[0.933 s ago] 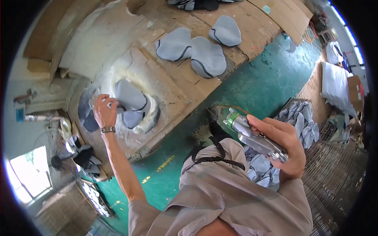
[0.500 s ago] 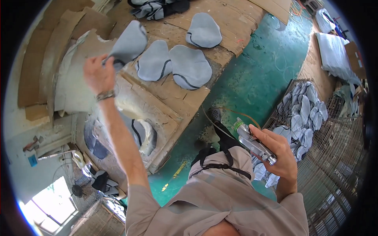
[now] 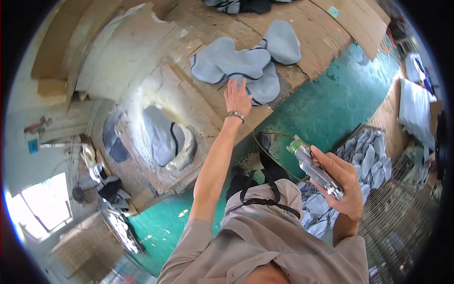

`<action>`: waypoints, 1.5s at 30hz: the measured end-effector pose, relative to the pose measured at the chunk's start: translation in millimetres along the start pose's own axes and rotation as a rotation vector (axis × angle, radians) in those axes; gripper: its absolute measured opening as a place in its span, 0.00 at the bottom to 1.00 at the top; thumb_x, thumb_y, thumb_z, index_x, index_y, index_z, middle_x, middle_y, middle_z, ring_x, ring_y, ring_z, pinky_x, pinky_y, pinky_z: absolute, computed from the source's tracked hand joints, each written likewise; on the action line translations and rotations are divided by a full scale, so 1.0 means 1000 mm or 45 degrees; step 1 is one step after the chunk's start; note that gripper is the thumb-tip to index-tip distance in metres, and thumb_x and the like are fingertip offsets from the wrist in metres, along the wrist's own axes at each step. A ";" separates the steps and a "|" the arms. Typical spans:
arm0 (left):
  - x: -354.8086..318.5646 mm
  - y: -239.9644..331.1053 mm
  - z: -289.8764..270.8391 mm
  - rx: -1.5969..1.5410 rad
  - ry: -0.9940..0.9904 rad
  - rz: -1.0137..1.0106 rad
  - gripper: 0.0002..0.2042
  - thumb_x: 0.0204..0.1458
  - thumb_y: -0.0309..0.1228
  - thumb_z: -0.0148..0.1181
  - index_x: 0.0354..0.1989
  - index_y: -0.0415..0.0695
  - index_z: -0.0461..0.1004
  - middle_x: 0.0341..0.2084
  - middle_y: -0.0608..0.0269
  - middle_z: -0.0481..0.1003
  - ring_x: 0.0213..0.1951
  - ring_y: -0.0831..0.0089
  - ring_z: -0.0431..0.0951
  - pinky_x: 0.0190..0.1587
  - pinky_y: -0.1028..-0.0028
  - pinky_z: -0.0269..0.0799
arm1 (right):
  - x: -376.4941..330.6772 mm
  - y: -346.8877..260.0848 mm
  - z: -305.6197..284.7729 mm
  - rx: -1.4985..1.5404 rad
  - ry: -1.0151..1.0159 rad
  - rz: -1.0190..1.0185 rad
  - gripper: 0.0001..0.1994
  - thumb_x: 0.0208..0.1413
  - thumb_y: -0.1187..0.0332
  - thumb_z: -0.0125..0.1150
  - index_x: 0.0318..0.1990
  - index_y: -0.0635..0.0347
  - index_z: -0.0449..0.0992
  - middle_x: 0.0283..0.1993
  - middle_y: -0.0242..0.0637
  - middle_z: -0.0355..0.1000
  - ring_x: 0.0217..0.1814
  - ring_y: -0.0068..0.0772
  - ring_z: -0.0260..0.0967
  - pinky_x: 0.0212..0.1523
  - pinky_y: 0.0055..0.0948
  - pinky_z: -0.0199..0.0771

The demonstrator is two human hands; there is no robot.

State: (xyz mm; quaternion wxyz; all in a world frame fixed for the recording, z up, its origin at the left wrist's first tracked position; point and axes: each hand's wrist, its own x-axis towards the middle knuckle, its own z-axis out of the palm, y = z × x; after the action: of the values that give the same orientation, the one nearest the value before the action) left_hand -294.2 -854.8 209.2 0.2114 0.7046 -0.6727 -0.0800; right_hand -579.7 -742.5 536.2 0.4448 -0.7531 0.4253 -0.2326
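Note:
My right hand (image 3: 344,187) is wrapped round a metal spray gun (image 3: 318,168) with a green ring near its front, held over the floor beside my waist. My left hand (image 3: 238,100) reaches over the table, fingers stretched and apart, the tips touching grey fabric pieces with black edging. One such grey piece (image 3: 231,59) lies across others, so the outlines partly merge. Beneath it a second grey piece (image 3: 265,89) shows at the right. A third grey piece (image 3: 282,43) rests just beyond, touching or overlapping them.
Left of my forearm, a whitish ring-shaped hollow (image 3: 187,156) in the table holds another grey piece (image 3: 160,137). Cardboard (image 3: 352,21) covers the far table. Many grey pieces (image 3: 366,156) are heaped by wire racks (image 3: 388,208) at right. A hose (image 3: 279,161) trails near my feet.
My left hand has swung right from the table's far left, where it gripped a grey piece by its edge. That piece now appears laid over the others. My right hand still holds the spray gun.

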 end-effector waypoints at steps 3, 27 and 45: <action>0.014 -0.001 -0.024 -0.074 0.106 -0.034 0.30 0.42 0.37 0.74 0.58 0.46 0.74 0.60 0.51 0.67 0.66 0.51 0.62 0.64 0.53 0.60 | 0.010 -0.003 0.009 -0.062 -0.012 -0.089 0.37 0.40 0.80 0.67 0.65 0.66 0.70 0.37 0.47 0.73 0.35 0.47 0.74 0.38 0.31 0.72; 0.191 -0.051 0.007 0.678 0.169 0.452 0.23 0.42 0.24 0.62 0.50 0.55 0.77 0.40 0.63 0.75 0.48 0.62 0.74 0.52 0.65 0.66 | -0.030 0.068 -0.020 -0.016 0.148 0.365 0.37 0.41 0.82 0.65 0.66 0.62 0.70 0.45 0.48 0.76 0.41 0.53 0.76 0.42 0.40 0.76; -0.215 -0.060 -0.091 -0.998 -0.125 -0.535 0.14 0.55 0.25 0.60 0.50 0.43 0.79 0.36 0.58 0.83 0.39 0.63 0.85 0.45 0.68 0.78 | 0.004 -0.079 0.046 0.045 -0.404 -0.240 0.36 0.42 0.67 0.64 0.64 0.70 0.70 0.38 0.48 0.74 0.35 0.45 0.75 0.37 0.33 0.74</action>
State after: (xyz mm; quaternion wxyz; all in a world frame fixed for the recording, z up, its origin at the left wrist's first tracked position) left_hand -220.6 -625.9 230.1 0.4096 0.6879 -0.4431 -0.4034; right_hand -510.0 -705.6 581.7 0.4959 -0.8089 0.2732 -0.1588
